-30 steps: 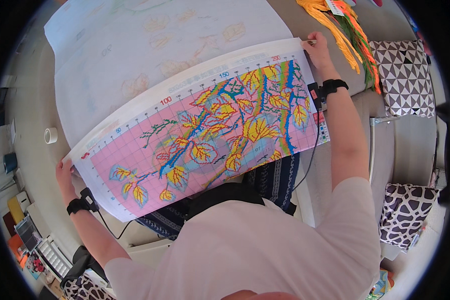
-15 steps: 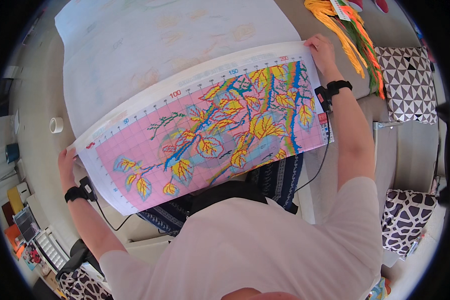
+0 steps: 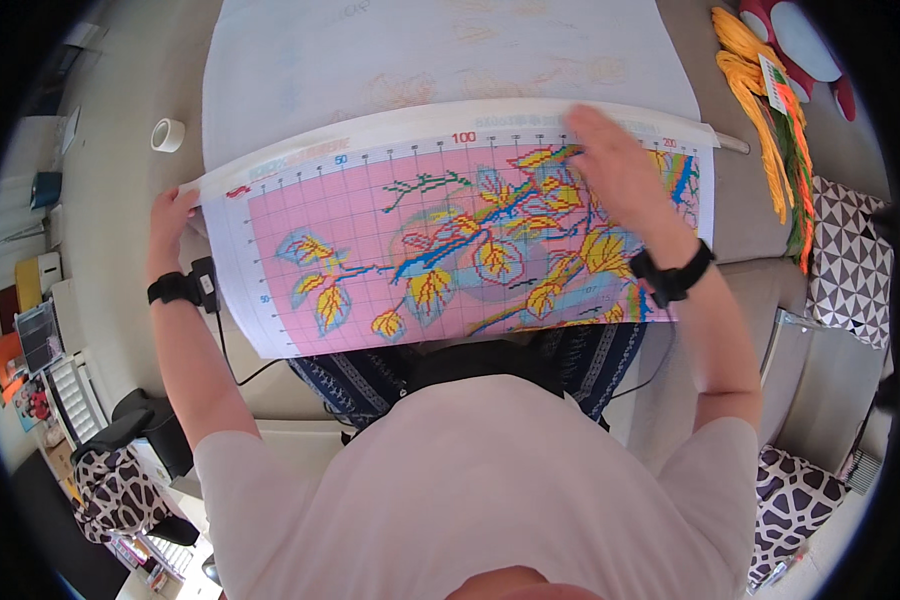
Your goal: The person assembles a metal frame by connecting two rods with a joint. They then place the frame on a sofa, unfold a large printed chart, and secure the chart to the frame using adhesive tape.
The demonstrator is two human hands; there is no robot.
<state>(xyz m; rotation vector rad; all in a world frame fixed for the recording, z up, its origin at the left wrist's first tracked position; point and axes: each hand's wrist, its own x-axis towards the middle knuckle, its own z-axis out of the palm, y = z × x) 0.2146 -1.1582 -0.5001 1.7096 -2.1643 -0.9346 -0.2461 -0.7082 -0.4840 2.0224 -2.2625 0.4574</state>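
A printed cross-stitch fabric, pink with yellow leaves and blue-and-red branches, stretches over my lap and the surface ahead. Its folded upper band crosses the view, and the tip of a pale rod pokes out at the band's right end. My left hand pinches the fabric's upper left corner. Over the right half of the printed area is my right hand, fingers pointing at the band. Motion smears its fingertips, so I cannot tell whether it touches the cloth. Black bands with small devices and cables circle both wrists.
A roll of white tape lies on the grey surface to the left. At the far right are yellow, orange and green thread skeins, a red-and-white plush item and patterned cushions. A chair stands lower left.
My right hand has left the upper right corner and moved left over the fabric. The view has shifted, and the cloth lies more level. My left hand still holds its corner.
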